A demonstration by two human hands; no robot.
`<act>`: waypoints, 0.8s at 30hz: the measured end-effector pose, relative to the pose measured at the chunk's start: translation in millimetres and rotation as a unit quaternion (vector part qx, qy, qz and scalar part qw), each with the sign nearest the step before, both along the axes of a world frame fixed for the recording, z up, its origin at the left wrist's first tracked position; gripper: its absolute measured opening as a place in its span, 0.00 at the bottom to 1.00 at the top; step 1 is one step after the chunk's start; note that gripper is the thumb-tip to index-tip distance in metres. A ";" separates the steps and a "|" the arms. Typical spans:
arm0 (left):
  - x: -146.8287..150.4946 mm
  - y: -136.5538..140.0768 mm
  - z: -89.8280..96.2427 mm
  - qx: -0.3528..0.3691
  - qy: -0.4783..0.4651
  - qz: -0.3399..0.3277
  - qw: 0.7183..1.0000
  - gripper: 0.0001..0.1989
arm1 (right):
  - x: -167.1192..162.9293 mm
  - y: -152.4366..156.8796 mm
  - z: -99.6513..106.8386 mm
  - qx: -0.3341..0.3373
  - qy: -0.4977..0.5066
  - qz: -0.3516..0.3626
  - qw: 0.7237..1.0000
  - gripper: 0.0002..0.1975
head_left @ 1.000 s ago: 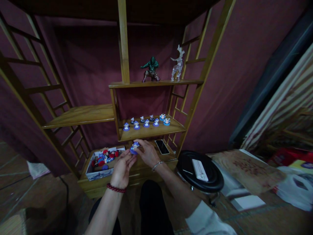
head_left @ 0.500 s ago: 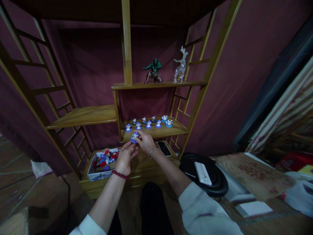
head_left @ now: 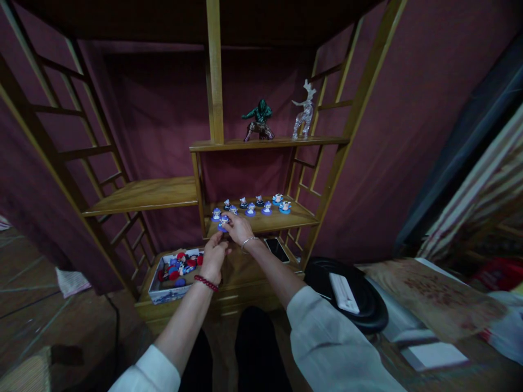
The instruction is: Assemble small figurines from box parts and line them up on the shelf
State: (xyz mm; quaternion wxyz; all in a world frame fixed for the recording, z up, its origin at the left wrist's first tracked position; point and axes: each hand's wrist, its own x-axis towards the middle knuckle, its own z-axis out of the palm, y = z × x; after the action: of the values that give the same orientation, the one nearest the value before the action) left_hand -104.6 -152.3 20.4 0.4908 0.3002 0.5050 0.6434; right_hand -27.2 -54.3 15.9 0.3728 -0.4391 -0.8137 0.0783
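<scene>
A small purple-and-white toy figurine (head_left: 223, 223) on a round purple base is pinched in the fingers of my right hand (head_left: 239, 228), near the front edge of the low shelf (head_left: 278, 219). My left hand (head_left: 214, 258) is just below, fingers curled in, its fingertips near the figurine's base; whether they touch it I cannot tell. Similar purple figurines (head_left: 250, 209) stand in a front row on the shelf, with dark-based ones (head_left: 243, 202) behind. Two blue-based figurines (head_left: 285, 207) stand at the right end.
An open box (head_left: 169, 294) of red and blue figurines sits on the cabinet's lower top at left. A phone (head_left: 277, 249) lies at right. Above stand a green-and-bronze crouching figure (head_left: 259, 121) and a clear deer (head_left: 303, 117). A black round object (head_left: 368, 305) carries a white item (head_left: 344, 293).
My right hand has carried the purple figurine slightly up and in toward the shelf. My left hand has drawn its fingers in below it. The view has shifted a little.
</scene>
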 end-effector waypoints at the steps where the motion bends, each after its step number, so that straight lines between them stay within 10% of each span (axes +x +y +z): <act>1: -0.5 0.9 -0.8 0.000 0.005 0.001 1.000 0.21 | -1.2 2.0 -0.2 0.001 -0.005 -0.002 1.000 0.17; 24: -25.9 31.6 -16.0 0.059 0.353 0.047 0.933 0.24 | -9.6 28.3 -21.7 -0.029 -0.002 0.032 0.999 0.19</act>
State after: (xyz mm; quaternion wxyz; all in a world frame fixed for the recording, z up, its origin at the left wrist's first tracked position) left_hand -130.5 -120.7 4.3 0.2312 0.5121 0.6204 0.5472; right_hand -36.8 -25.9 -5.8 0.3556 -0.4238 -0.8253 0.1133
